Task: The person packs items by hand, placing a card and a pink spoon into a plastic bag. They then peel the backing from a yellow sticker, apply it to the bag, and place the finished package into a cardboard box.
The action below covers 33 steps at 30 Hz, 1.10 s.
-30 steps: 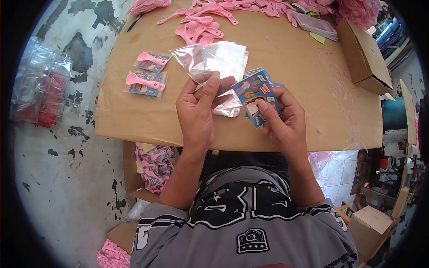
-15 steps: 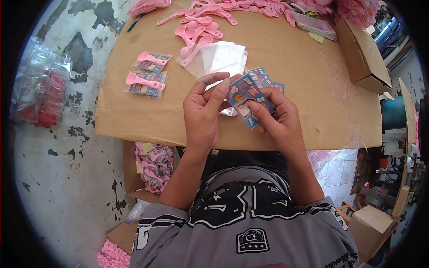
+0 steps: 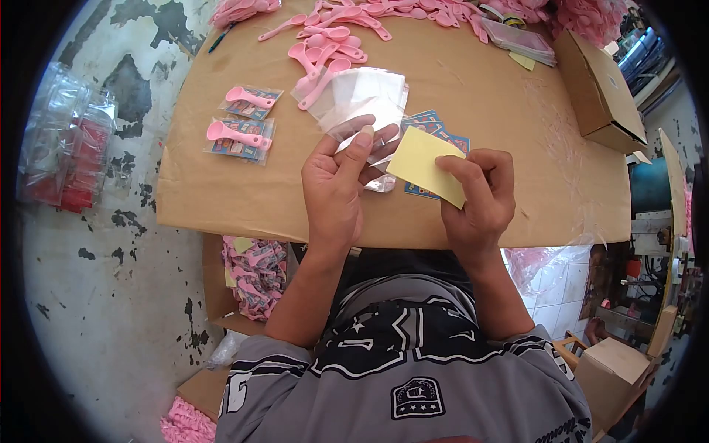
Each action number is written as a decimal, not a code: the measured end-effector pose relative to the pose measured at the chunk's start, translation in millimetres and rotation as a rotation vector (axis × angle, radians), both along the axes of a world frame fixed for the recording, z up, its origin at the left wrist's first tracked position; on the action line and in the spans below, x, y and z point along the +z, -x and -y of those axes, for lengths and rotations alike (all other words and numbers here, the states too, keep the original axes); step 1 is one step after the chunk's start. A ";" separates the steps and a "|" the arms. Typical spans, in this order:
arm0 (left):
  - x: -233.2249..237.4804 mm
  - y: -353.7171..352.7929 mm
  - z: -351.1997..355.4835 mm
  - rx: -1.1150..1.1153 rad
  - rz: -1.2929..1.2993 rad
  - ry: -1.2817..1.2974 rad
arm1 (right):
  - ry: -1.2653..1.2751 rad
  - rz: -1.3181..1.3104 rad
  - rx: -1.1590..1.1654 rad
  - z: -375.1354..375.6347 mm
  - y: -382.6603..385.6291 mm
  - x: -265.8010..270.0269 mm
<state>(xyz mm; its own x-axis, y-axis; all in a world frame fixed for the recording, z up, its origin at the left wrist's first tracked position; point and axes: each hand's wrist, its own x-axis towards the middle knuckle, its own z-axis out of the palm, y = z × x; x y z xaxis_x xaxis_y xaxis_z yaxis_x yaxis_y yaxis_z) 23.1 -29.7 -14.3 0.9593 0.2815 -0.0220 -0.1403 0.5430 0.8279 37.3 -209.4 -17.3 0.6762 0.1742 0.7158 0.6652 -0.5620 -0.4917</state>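
My right hand pinches a card, its plain yellow side facing up. Close beside it, my left hand has its thumb against a clear plastic bag, with the fingers partly behind the film. Several blue printed cards lie fanned on the table under the yellow one. A stack of clear bags rests just beyond my left hand. To the left lie two filled packets, each with a pink measuring spoon: one nearer, one farther.
Loose pink spoons are heaped along the brown table's far side. A cardboard box stands at the right edge, near a plastic container. Below the table, a box holds many filled packets. A pen lies far left.
The card in my right hand has turned over from its blue printed side to its yellow side and shifted slightly right. My left hand stays nearly in place.
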 end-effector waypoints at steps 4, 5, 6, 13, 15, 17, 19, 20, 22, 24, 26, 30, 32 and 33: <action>4.1 3.5 -3.1 -0.049 -0.031 -0.018 | -0.037 -0.025 -0.051 -3.4 -2.6 -3.7; 3.8 3.9 -3.3 -0.066 -0.027 -0.005 | -0.032 -0.030 -0.058 -3.8 -3.1 -3.7; 3.4 4.6 -3.3 -0.084 -0.022 0.009 | -0.028 -0.034 -0.065 -3.6 -3.8 -3.8; 6.3 7.1 2.2 -0.147 -0.019 0.113 | 0.006 0.049 -0.037 -5.8 -8.4 -7.7; 3.1 6.5 2.5 -0.167 -0.018 0.098 | 0.004 0.055 -0.025 -7.3 -7.7 -7.4; 0.8 6.0 2.5 -0.163 -0.018 0.083 | -0.014 0.071 -0.002 -7.9 -9.6 -8.6; 0.2 5.1 2.7 -0.135 -0.018 0.066 | -0.060 0.029 -0.012 -7.4 -10.6 -6.8; 1.4 4.2 2.5 -0.108 -0.028 0.069 | -0.097 -0.021 -0.033 -5.0 -10.8 -1.9; 4.4 2.8 2.3 -0.054 -0.049 0.075 | -0.181 -0.197 -0.085 3.3 -9.6 8.7; 1.0 3.5 -1.8 -0.029 -0.056 0.037 | -0.556 -0.429 0.049 5.9 -15.5 8.1; -0.9 3.2 -2.9 -0.012 -0.053 0.025 | -0.734 -0.614 0.149 8.7 -16.1 10.7; -1.0 1.9 -2.0 0.009 -0.041 0.030 | -0.696 -0.921 0.255 16.4 -9.2 11.1; -1.4 1.8 -1.5 0.019 -0.033 0.008 | -0.722 -1.033 0.367 16.9 -6.8 10.1; -2.0 1.6 -1.0 0.023 -0.024 -0.009 | -0.735 -1.087 0.422 17.5 -5.9 9.5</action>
